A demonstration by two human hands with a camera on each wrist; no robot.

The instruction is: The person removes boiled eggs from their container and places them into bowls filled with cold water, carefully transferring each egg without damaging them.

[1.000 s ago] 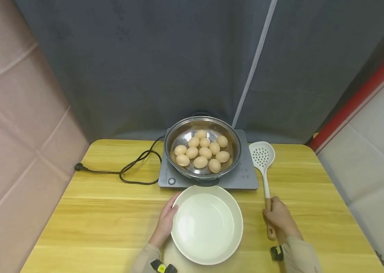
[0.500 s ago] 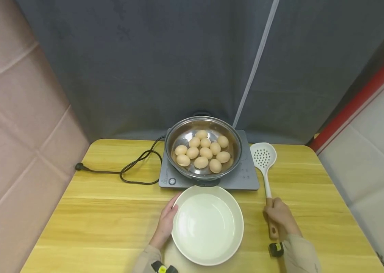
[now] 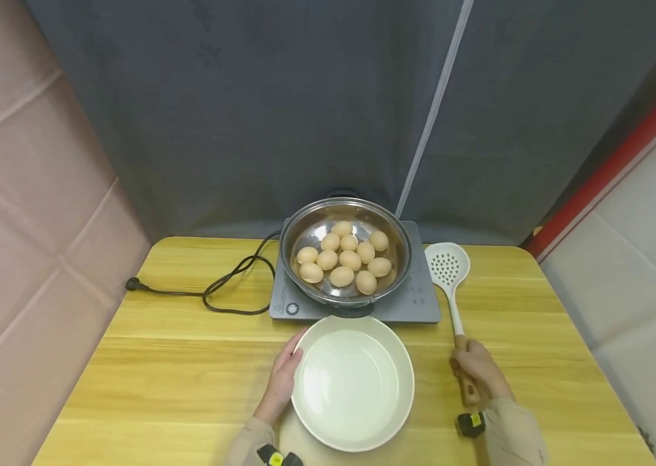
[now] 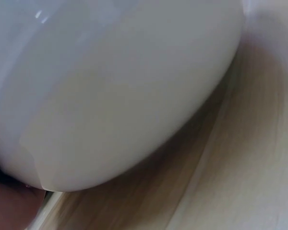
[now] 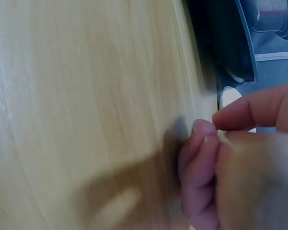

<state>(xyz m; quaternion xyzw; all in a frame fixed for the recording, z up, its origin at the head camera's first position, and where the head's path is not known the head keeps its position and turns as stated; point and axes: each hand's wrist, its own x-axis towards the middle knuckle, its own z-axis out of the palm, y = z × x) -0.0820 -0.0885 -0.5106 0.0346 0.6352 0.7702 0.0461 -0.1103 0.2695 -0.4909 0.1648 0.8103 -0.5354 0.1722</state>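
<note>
My left hand (image 3: pixel 283 375) holds the left rim of a round cream dish (image 3: pixel 353 383), thumb over the edge and fingers along the outer side. Up close in the left wrist view, the pale wall of the dish (image 4: pixel 134 105) fills most of the picture over the wood. On the right, my right hand (image 3: pixel 479 367) grips the wooden handle of a white slotted skimmer (image 3: pixel 448 265), whose perforated head points away from me. Curled fingers and thumb (image 5: pixel 206 163) show around that handle (image 5: pixel 257 177) in the right wrist view. No egg lies in the dish.
Behind the dish stands a wide steel pot (image 3: pixel 288 265) holding several brown eggs (image 3: pixel 342 276). It sits on a flat grey induction cooker (image 3: pixel 421 307). A black cord with a plug (image 3: pixel 137 285) loops across the wooden table (image 3: pixel 176 375) at the left. A dark curtain (image 3: pixel 235 116) hangs behind.
The free end of the skimmer's handle has swung slightly right and up in my right hand. My left hand and the dish have stayed in place.
</note>
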